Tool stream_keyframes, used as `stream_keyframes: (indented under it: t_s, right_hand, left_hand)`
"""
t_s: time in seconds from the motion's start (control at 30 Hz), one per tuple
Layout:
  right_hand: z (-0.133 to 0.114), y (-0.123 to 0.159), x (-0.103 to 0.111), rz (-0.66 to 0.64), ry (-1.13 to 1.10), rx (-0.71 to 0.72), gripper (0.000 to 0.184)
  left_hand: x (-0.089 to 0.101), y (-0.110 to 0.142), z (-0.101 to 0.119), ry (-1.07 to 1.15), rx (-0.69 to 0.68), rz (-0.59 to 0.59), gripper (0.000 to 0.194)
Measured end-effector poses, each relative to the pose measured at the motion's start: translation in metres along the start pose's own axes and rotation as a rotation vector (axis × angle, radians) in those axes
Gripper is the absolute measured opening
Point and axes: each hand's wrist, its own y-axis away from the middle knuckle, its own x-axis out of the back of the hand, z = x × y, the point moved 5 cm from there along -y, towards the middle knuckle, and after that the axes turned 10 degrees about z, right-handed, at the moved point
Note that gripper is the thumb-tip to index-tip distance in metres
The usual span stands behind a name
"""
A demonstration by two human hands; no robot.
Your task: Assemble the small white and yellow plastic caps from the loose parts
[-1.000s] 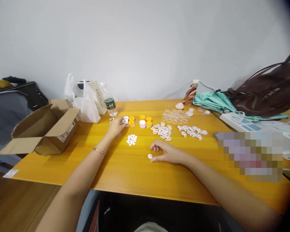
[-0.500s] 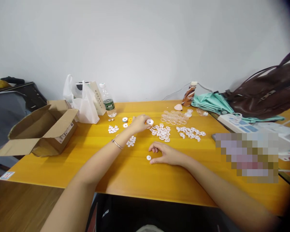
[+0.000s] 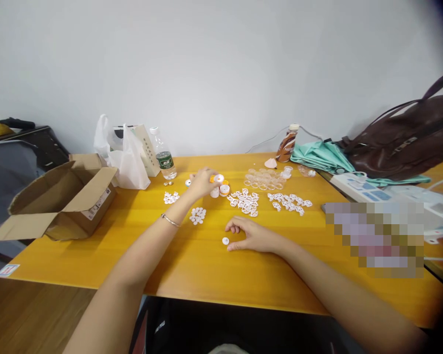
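My left hand (image 3: pixel 203 183) reaches out over the yellow table (image 3: pixel 206 265) and pinches a small white round cap (image 3: pixel 218 178) above a cluster of orange and white caps (image 3: pixel 221 190). My right hand (image 3: pixel 248 233) rests on the table, fingers loosely curled and empty, beside a single small white disc (image 3: pixel 225 240). A pile of white discs (image 3: pixel 198 215) lies between the hands. Flat white cut-out pieces (image 3: pixel 244 201) and a second spread of white cut-out pieces (image 3: pixel 290 202) lie to the right. Clear plastic rings (image 3: pixel 265 179) sit behind them.
An open cardboard box (image 3: pixel 61 199) stands at the left, with a white plastic bag (image 3: pixel 127 160) and a water bottle (image 3: pixel 164 155) behind. A brown drink bottle (image 3: pixel 287 143), teal cloth (image 3: pixel 323 156), brown bag (image 3: pixel 402 142) and power strip (image 3: pixel 362 187) fill the right.
My left hand moved right from the white caps at the left to the orange cluster and now holds a white cap. My right hand stayed still.
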Motion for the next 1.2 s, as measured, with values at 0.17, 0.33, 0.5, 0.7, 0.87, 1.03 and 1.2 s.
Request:
stream_keyframes:
  t_s: [0.17,0.33,0.5,0.7,0.87,1.03,1.2]
  right_hand:
    - [0.002,0.000,-0.001,-0.003,0.004,0.006,0.043]
    - [0.002,0.000,-0.001,0.007,0.012,0.005,0.043]
    - [0.002,0.000,-0.001,0.001,0.007,0.003,0.043]
    - [0.002,-0.001,-0.001,0.000,0.023,0.010,0.042]
    - [0.002,0.000,-0.001,-0.005,0.029,0.012,0.040]
    - [0.003,-0.001,-0.001,-0.003,-0.020,0.008,0.040]
    - [0.016,-0.006,0.023,0.120,-0.238,-0.099,0.028]
  left_hand:
    - [0.027,0.008,-0.060,-0.069,0.154,-0.010,0.028]
    - [0.028,0.027,-0.101,-0.133,0.266,-0.045,0.029]
    - [0.008,0.032,-0.110,-0.074,0.264,-0.096,0.033]
    - [-0.005,0.032,-0.110,-0.022,0.249,-0.116,0.032]
    - [0.015,0.038,-0.085,-0.054,0.233,-0.022,0.033]
    - [0.022,0.074,-0.002,0.293,-0.137,-0.255,0.023]
    - [0.013,0.118,0.043,0.446,-0.346,-0.452,0.034]
